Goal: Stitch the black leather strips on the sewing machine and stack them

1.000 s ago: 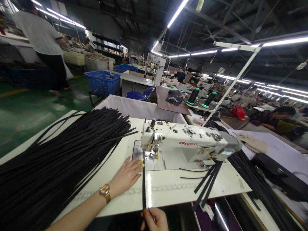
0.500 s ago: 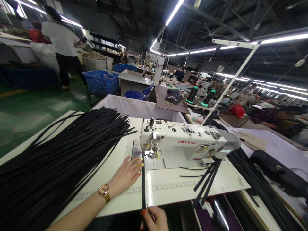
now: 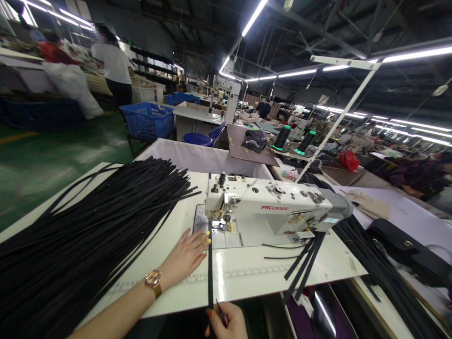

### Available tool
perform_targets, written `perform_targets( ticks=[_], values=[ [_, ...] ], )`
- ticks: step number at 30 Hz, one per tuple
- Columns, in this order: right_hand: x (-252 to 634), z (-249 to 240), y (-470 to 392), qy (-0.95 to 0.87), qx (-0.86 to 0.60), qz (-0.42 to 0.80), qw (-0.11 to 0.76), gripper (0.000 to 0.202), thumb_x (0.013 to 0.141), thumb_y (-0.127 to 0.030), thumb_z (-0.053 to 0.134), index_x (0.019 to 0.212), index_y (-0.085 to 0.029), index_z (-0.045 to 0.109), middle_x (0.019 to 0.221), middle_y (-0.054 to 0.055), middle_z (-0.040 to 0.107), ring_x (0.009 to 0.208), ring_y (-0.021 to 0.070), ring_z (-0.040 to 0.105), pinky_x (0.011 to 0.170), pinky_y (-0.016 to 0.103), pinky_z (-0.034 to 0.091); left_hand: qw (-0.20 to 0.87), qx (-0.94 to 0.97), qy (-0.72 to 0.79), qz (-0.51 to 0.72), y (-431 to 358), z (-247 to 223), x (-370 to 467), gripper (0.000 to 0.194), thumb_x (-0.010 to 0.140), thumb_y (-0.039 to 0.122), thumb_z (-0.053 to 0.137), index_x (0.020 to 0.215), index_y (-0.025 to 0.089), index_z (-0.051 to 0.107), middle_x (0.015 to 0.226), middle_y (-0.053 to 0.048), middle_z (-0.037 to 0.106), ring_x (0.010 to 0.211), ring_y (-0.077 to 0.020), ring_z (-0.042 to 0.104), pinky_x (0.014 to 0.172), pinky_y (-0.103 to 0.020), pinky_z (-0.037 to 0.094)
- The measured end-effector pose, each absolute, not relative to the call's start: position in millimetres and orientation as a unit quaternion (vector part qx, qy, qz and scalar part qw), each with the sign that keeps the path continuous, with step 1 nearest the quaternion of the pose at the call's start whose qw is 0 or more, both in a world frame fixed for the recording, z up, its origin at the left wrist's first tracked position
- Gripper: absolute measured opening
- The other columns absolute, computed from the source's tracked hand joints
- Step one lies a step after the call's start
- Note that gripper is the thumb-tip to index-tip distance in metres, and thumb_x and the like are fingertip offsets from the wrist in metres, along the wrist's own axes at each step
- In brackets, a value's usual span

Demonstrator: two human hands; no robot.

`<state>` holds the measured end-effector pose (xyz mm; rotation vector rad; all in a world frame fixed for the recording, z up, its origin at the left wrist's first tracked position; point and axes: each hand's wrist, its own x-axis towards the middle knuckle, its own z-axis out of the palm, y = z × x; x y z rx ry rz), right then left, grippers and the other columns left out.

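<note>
A narrow black strap (image 3: 211,273) runs straight down from the presser foot of the white sewing machine (image 3: 247,200) to the table's front edge. Flat on the tabletop, fingers stretched, my left hand (image 3: 185,254) lies left of the strap with its fingertips at the strap's edge close to the needle area. My right hand (image 3: 226,321) is closed on the strap's near end, just past the front edge. A thin, dark, pointed tool (image 3: 221,311) also sticks out of that hand; its kind is partly hidden by the fingers.
A big pile of black straps (image 3: 106,221) covers the table's left side. More cut straps (image 3: 307,263) hang over the edge at right. Behind stand thread cones (image 3: 282,139), a blue basket (image 3: 148,121) and a person in a white top (image 3: 115,66).
Both hands and the strap look nearly unmoved. The person in the white top has shifted right and farther back on the left side.
</note>
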<state>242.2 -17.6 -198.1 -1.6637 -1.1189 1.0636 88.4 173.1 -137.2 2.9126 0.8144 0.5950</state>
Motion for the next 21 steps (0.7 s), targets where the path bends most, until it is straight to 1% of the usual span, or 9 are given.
perform_targets(
  ticks=[7,11,16,19,21],
  values=[
    [242.7,-190.8,-17.2,-0.466,-0.664,0.408,0.419,0.061,0.083,-0.071,0.051,0.055,-0.017,0.06,0.047,0.006,0.065,0.041,0.0104,0.043,0.042,0.022,0.024,0.028,0.947,0.264,0.183,173.0,-135.5,88.5,0.039,0.101,0.036,0.041,0.136,0.025,0.053,0.144,-0.005,0.053,0.137,-0.0261,0.04,0.115,-0.056,0.024],
    [243.9,-189.6,-16.8,-0.483,-0.665,0.397,0.409,0.06,0.084,-0.07,0.05,0.055,-0.018,0.061,0.046,0.006,0.066,0.04,0.011,0.043,0.044,0.023,0.026,0.025,0.948,0.262,0.181,173.7,-136.6,88.5,0.037,0.1,0.033,0.043,0.135,0.025,0.054,0.143,-0.005,0.053,0.136,-0.027,0.041,0.115,-0.056,0.025],
    [243.3,-191.5,-17.7,-0.48,-0.651,0.404,0.427,0.064,0.087,-0.072,0.044,0.072,-0.016,0.07,0.047,0.006,0.067,0.041,0.0132,0.05,0.05,0.023,0.035,0.021,0.947,0.259,0.187,174.7,-138.7,88.4,0.037,0.1,0.033,0.043,0.135,0.024,0.054,0.143,-0.005,0.054,0.136,-0.0273,0.042,0.115,-0.056,0.024],
    [245.3,-179.0,-19.7,-0.487,-0.647,0.403,0.426,0.061,0.089,-0.069,0.043,0.072,-0.016,0.07,0.046,0.005,0.067,0.042,0.0139,0.052,0.051,0.024,0.037,0.023,0.947,0.259,0.187,174.7,-139.3,88.5,0.037,0.1,0.033,0.044,0.135,0.025,0.054,0.142,-0.005,0.054,0.136,-0.0273,0.041,0.116,-0.055,0.024],
    [250.5,-161.2,-19.7,-0.507,-0.652,0.378,0.419,0.056,0.091,-0.063,0.045,0.069,-0.017,0.069,0.047,0.004,0.066,0.043,0.0136,0.052,0.052,0.024,0.036,0.025,0.946,0.261,0.188,174.4,-139.3,88.6,0.037,0.1,0.034,0.043,0.134,0.025,0.055,0.142,-0.005,0.054,0.136,-0.0268,0.041,0.116,-0.055,0.024]
  ],
)
